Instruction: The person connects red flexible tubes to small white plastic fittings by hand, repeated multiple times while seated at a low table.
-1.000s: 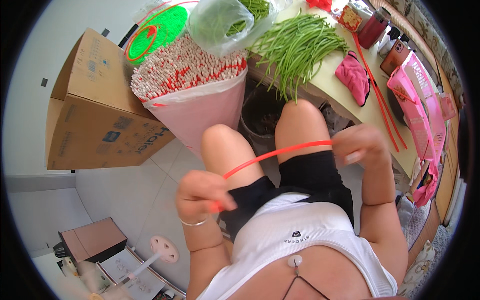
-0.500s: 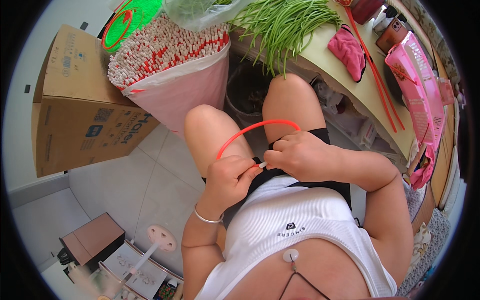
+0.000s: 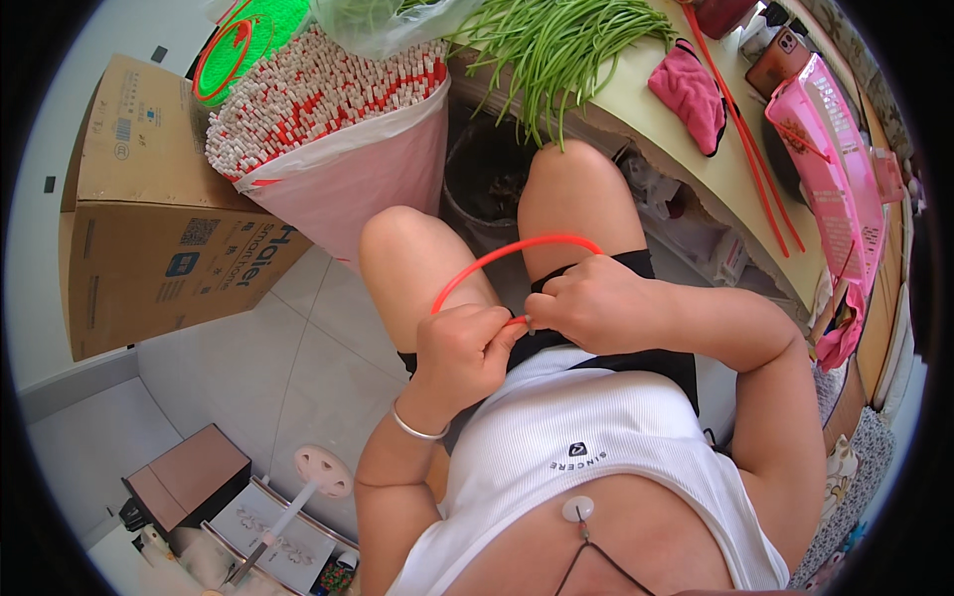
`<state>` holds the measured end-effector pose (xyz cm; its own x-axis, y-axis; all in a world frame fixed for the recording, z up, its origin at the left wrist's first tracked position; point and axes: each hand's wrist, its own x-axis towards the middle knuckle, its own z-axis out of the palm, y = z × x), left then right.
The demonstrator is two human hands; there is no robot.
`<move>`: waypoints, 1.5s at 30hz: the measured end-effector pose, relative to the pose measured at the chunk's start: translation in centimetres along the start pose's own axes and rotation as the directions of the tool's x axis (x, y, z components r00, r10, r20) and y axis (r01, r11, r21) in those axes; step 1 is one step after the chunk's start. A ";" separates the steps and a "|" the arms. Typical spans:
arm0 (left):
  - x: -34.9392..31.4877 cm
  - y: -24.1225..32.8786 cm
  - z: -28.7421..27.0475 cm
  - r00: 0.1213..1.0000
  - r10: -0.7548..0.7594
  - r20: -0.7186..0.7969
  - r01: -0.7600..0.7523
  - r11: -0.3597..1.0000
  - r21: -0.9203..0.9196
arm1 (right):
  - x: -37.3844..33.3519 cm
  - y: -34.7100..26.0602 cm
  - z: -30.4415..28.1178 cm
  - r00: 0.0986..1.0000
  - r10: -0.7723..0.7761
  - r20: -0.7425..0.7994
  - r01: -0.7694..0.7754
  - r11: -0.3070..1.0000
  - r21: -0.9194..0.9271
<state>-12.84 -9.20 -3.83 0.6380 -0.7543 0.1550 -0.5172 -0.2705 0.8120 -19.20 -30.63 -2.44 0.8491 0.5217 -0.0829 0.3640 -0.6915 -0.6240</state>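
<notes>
A thin red tube (image 3: 547,238) is bent into a loop above my lap. My left hand (image 3: 459,348) pinches it near one end, thumb and fingers pressed together. Close against it, my right hand (image 3: 591,303) is closed round the other end. The two ends meet, or nearly meet, in the narrow gap between my fingertips; the fingers hide most of that joint, so I cannot tell whether they are joined. Beyond my left knee leans a pale pink sack (image 3: 363,179) packed with red tubes that have white tips (image 3: 323,99).
A cardboard box (image 3: 179,268) stands left of the sack, a green net with red hoops (image 3: 248,45) behind. On the table (image 3: 636,109) lie green stems (image 3: 556,60), a pink cloth (image 3: 691,99), two red tubes (image 3: 750,144) and a pink basket (image 3: 830,169). A dark bin (image 3: 487,174) sits under the table.
The white piece that showed at the tube's end between my fingertips is now mostly out of sight, with red tube showing there instead. Both hands stay in nearly the same place.
</notes>
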 end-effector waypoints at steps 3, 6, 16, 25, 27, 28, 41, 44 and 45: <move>0.2 -0.5 -0.1 0.998 0.035 0.058 -0.039 0.996 0.078 | 0.2 0.6 0.7 1.000 -0.008 0.024 0.007 1.000 0.010; 0.7 -0.6 -0.2 0.993 0.114 0.035 -0.114 0.994 0.000 | 0.4 1.7 0.7 0.988 -0.095 -0.123 0.103 0.993 0.061; -0.1 -2.1 0.7 0.987 0.153 0.047 -0.157 0.984 0.088 | 0.7 3.1 0.9 0.978 -0.144 -0.150 0.151 0.988 0.042; 0.6 0.4 -7.2 0.949 0.286 -0.134 -0.183 0.842 0.507 | 2.5 2.9 -5.3 0.704 -0.149 -0.694 0.100 0.989 -0.111; 0.3 1.8 -13.9 0.883 0.450 -0.131 -0.130 0.504 0.854 | 1.3 4.3 -5.5 0.631 0.071 -0.772 0.025 0.994 0.111; 1.3 1.7 -17.8 0.794 0.571 -0.211 -0.041 0.396 0.917 | 0.6 5.1 -5.5 0.628 0.190 -0.755 -0.021 0.973 0.228; 7.1 -1.6 -36.8 0.643 0.335 -0.689 0.555 0.416 0.721 | 18.2 15.7 -1.8 0.625 0.629 -0.463 -0.247 0.721 0.647; 5.8 -3.7 -26.2 0.798 0.201 -0.568 0.332 0.640 0.693 | 22.6 18.1 -1.4 0.419 0.674 -0.608 -0.369 0.738 0.565; 5.2 -3.7 -23.0 0.862 0.137 -0.488 0.250 0.723 0.644 | 23.4 17.9 -1.7 0.354 0.698 -0.622 -0.457 0.709 0.536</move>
<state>5.49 1.59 6.94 0.7578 -0.3955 0.5190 -0.5819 -0.7694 0.2633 7.84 -31.60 -14.25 0.7927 -0.6093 0.0186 -0.3353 -0.4613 -0.8214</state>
